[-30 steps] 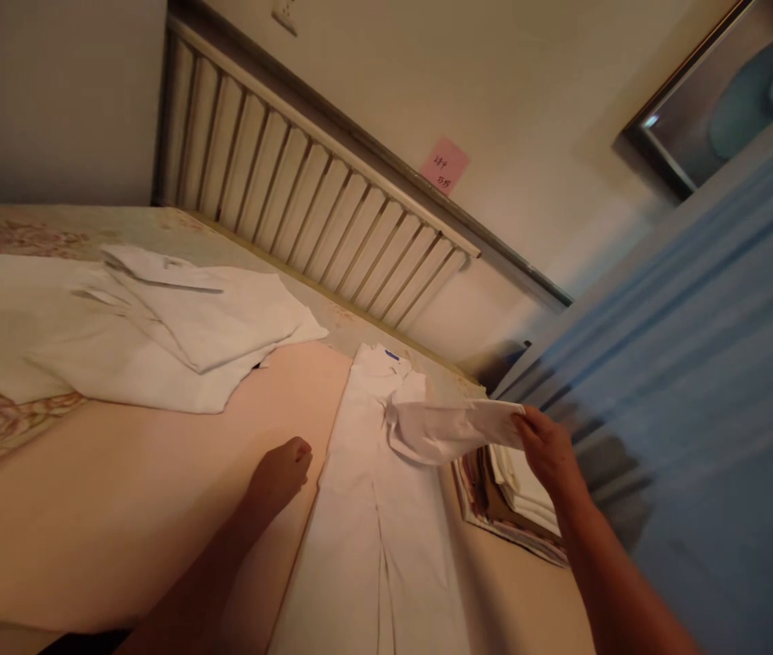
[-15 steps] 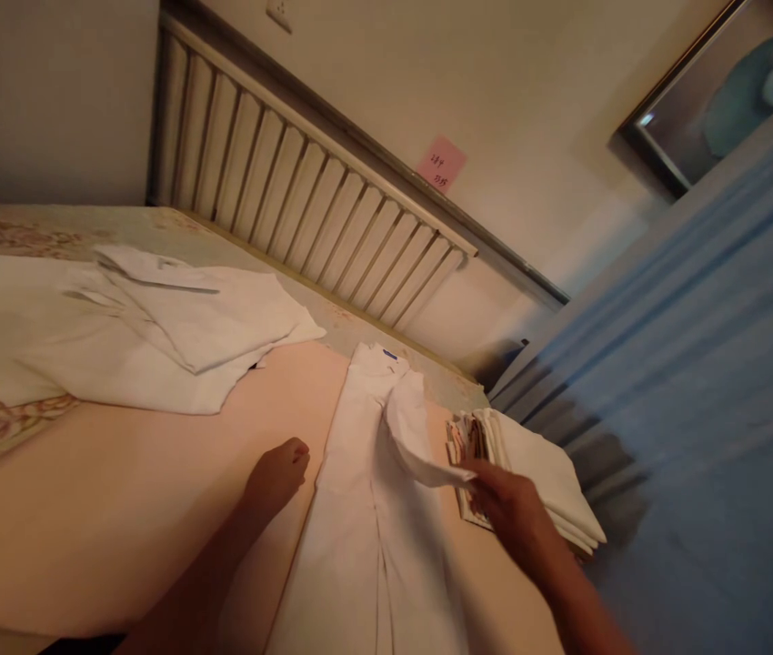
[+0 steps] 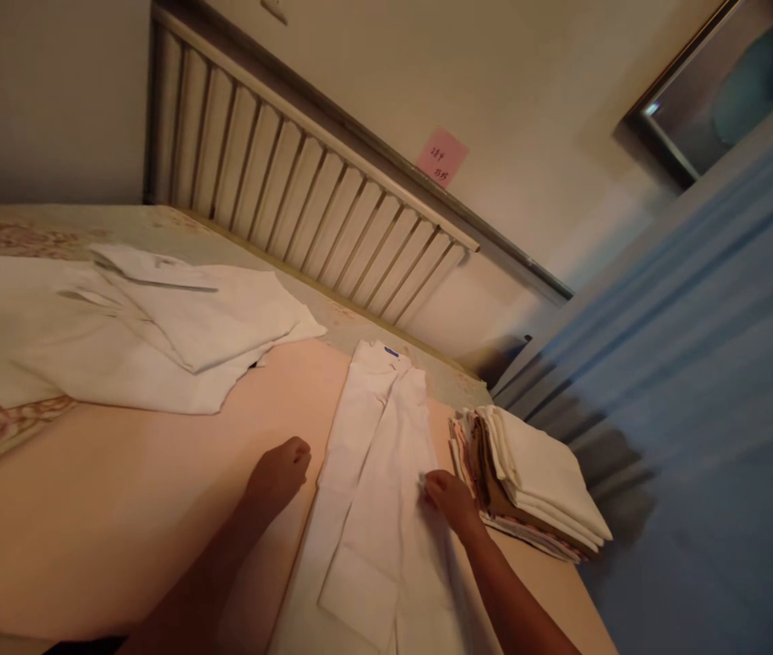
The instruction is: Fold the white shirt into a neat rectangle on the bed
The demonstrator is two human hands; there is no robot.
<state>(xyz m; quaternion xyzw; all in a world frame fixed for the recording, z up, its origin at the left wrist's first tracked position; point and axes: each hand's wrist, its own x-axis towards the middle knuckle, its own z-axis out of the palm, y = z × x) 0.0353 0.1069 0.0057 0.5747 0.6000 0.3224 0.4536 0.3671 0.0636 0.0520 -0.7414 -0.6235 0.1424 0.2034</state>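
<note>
A long white garment (image 3: 376,464) lies folded narrow on the bed, collar end with a blue label toward the headboard. My right hand (image 3: 451,498) rests on the garment's right side, fingers pinched on the cloth of a sleeve now laid along the garment. My left hand (image 3: 281,473) lies on the sheet just left of the garment, fingers curled under, holding nothing that I can see.
A stack of folded white and patterned cloths (image 3: 533,482) sits right of the garment near the bed's edge. Loose white garments (image 3: 134,327) lie spread at the left. A slatted headboard (image 3: 305,191) stands behind; a blue curtain (image 3: 700,409) hangs at the right.
My right hand carried the sleeve from out at the right, over the stack, inward and down onto the garment. The sleeve now lies flat. My left hand stayed put.
</note>
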